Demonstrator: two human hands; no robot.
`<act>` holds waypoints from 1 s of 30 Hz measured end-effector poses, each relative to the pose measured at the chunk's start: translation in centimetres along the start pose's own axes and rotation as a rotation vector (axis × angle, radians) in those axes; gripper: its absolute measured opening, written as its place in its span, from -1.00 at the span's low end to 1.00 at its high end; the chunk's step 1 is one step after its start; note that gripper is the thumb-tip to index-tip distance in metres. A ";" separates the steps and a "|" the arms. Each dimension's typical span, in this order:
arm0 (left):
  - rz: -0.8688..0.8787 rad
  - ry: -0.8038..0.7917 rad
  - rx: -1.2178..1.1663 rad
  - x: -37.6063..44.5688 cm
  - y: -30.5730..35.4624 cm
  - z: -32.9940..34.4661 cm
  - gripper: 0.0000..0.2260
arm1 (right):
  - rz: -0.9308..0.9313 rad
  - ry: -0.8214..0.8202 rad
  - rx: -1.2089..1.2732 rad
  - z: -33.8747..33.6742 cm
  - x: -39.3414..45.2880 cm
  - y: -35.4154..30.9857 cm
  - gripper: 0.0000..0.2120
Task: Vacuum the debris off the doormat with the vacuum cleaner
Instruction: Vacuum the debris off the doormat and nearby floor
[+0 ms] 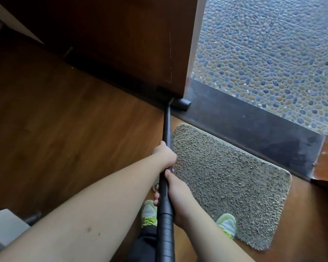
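Note:
A grey-beige shaggy doormat (pixel 227 182) lies on the wooden floor just inside the dark door sill. The black vacuum wand (pixel 167 129) runs from the bottom of the view up to its floor head (pixel 180 105), which sits at the foot of the open wooden door, beyond the mat's far left corner. My left hand (pixel 165 154) grips the wand higher up. My right hand (pixel 176 193) grips it just below, fingers wrapped round the tube. Both hands are over the mat's left edge. No debris on the mat is distinguishable.
The open brown door (pixel 121 44) stands at the top. A dark sill (pixel 254 133) borders the mat, with pebbled paving (pixel 273 53) outside. My feet in green-and-white shoes (pixel 226 224) are at the mat's near edge. A white box (pixel 4 227) is at the lower left.

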State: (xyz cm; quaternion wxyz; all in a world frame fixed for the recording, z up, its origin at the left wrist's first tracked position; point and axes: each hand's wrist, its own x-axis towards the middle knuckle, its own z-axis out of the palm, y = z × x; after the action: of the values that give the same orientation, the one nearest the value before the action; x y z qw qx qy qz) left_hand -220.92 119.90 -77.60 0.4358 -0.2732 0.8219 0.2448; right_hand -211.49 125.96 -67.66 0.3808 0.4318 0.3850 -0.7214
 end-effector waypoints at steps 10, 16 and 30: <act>0.010 -0.112 -0.276 -2.0 -0.5 0.2 -0.36 | 0.001 0.024 -0.108 -0.3 -1.5 0.0 -0.83; -0.047 -0.207 -0.506 -6.5 -3.2 2.2 -0.31 | -0.004 0.076 -0.216 -1.5 -4.6 2.8 -0.77; 0.037 -0.366 -0.553 -12.2 -1.8 6.8 -0.43 | -0.038 0.168 -0.283 -6.7 -9.6 3.8 -0.83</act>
State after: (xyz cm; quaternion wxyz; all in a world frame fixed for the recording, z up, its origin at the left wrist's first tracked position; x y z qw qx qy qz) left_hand -210.03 125.85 -70.95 0.4812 -0.3176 0.6372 0.5113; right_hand -202.73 132.39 -61.89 0.3905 0.4252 0.5214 -0.6284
